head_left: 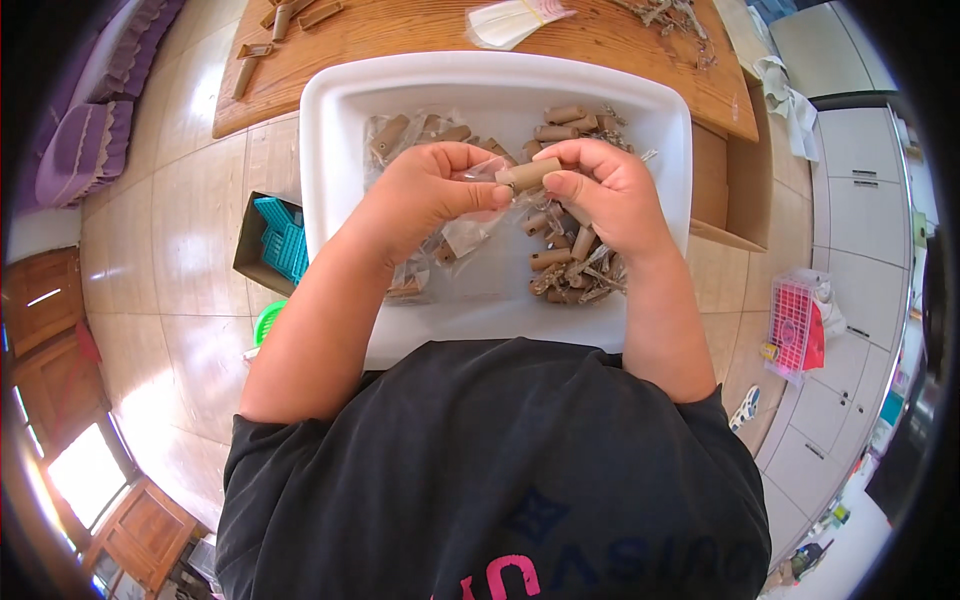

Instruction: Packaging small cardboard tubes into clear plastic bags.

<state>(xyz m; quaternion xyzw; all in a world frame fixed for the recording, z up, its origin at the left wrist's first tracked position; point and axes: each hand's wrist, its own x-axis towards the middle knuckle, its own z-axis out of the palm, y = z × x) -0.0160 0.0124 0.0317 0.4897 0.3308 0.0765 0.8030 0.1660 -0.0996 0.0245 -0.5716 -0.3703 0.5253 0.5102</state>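
Note:
My right hand (pixel 615 200) grips a short tan cork-like cylinder (pixel 532 174) between thumb and fingers, above a white plastic tub (pixel 313 150). Facing it, my left hand (pixel 430 190) is closed in a pinch on a clear plastic bag (pixel 482 172), right at the cylinder's left end. Similar bagged cylinders (pixel 388 135) lie in the tub's left part, partly under my left hand and forearm. On the right, loose cylinders (pixel 550 260) are heaped with thin tangled strands (pixel 600 272). Both hands hide part of the tub's middle.
Beyond the tub stands a wooden table (pixel 400 38) with more brown pieces (pixel 283 18), a stack of clear bags (pixel 515 20) and a tangle of strands (pixel 672 15). A box with teal baskets (pixel 285 240) sits at left; a cardboard box (pixel 735 190) at right.

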